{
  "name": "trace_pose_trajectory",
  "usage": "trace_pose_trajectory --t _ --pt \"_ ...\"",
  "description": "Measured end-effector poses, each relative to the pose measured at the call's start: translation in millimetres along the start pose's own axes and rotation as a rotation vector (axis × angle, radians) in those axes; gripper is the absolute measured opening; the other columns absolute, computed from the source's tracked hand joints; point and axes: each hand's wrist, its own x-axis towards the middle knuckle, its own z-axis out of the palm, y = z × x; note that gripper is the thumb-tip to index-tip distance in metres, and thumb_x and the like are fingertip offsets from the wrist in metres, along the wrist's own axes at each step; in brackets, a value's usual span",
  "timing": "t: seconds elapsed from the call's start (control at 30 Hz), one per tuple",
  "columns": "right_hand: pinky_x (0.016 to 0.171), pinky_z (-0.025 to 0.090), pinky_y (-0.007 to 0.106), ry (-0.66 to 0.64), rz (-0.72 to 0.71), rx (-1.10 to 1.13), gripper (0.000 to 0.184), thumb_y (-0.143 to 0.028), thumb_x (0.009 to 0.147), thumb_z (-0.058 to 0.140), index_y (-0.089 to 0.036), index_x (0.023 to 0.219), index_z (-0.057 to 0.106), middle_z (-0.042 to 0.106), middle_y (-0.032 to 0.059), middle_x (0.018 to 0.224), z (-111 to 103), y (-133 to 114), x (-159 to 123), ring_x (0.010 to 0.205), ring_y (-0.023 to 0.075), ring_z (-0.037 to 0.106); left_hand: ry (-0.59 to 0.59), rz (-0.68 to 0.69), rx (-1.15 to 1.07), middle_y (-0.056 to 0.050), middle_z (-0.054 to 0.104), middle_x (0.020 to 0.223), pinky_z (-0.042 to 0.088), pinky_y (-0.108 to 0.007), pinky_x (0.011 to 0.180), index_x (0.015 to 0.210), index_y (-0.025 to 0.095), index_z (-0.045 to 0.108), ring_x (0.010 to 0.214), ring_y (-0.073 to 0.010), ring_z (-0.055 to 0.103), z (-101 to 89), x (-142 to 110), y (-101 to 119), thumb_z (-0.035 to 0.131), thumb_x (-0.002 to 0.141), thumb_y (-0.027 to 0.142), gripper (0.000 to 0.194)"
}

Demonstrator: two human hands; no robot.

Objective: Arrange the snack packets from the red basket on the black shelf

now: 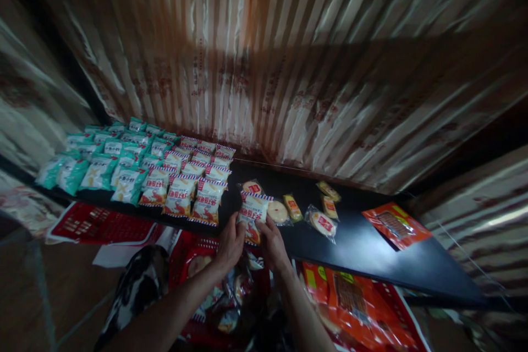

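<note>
snack bags (179,195) on shelf (355,250), left of packaged discs (322,223); basket (176,258) below

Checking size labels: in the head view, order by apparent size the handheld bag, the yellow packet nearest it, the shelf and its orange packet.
Largest first:
Shelf
Orange packet
Handheld bag, partly covered
Yellow packet

Along the far side hangs pleated, glossy brown-and-cream sheeting with dull red printing (264,66). At left, teal-and-white plastic snack bags (99,170) stand in rows; nearer and lower lies a red sheet with pale printing (99,225), above greyish-brown floor tiles (70,297). To the right, a flat, glossy orange pouch with a brown middle (398,223) lies alone, and nearer, similar orange pouches (358,302) fill a red basket with a pale rim (406,308).
</note>
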Motion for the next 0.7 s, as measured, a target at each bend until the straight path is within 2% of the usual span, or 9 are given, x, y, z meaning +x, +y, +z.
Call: trace_pose_trajectory --t 0.23,0.37,0.53,0.7 --pt "0.078 0.052 0.034 -0.039 -0.034 -0.047 0.043 -0.038 0.064 0.076 -0.022 0.101 0.06 0.072 0.0043 0.099 19.2 -1.1 19.9 0.092 0.0242 0.067 0.097 0.018 0.036 -0.016 0.058 0.129 0.038 -0.035 0.104 0.13 0.011 0.048 0.121 -0.0241 0.053 -8.6 19.7 7.3 0.041 0.089 0.032 0.047" --pt "0.076 0.052 0.032 -0.071 -0.042 -0.062 0.043 -0.038 0.066 0.076 -0.021 0.103 0.061 0.073 0.0046 0.099 26.1 -3.3 36.2 0.09 0.0229 0.068 0.127 0.039 0.08 -0.015 0.051 0.137 0.032 -0.038 0.109 0.134 0.012 0.045 0.129 -0.0242 0.046 -11.0 32.1 16.1 0.04 0.089 0.03 0.049" --pt "0.072 0.053 0.029 -0.109 0.028 -0.043 0.034 -0.032 0.062 0.078 -0.019 0.09 0.065 0.075 0.0037 0.085 30.1 -13.8 61.7 0.085 0.023 0.069 0.089 0.012 0.188 -0.013 0.038 0.148 0.024 -0.035 0.114 0.142 0.01 0.034 0.138 -0.0213 0.034 -10.2 41.3 27.5 0.037 0.09 0.029 0.055" --pt "0.074 0.054 0.031 -0.152 0.116 -0.005 0.026 -0.027 0.061 0.075 -0.017 0.082 0.065 0.074 0.0048 0.078 30.0 -20.1 82.1 0.089 0.0251 0.069 0.043 -0.026 0.284 -0.014 0.035 0.15 0.024 -0.033 0.114 0.145 0.009 0.029 0.138 -0.0209 0.033 -7.3 53.0 31.1 0.038 0.09 0.028 0.059"
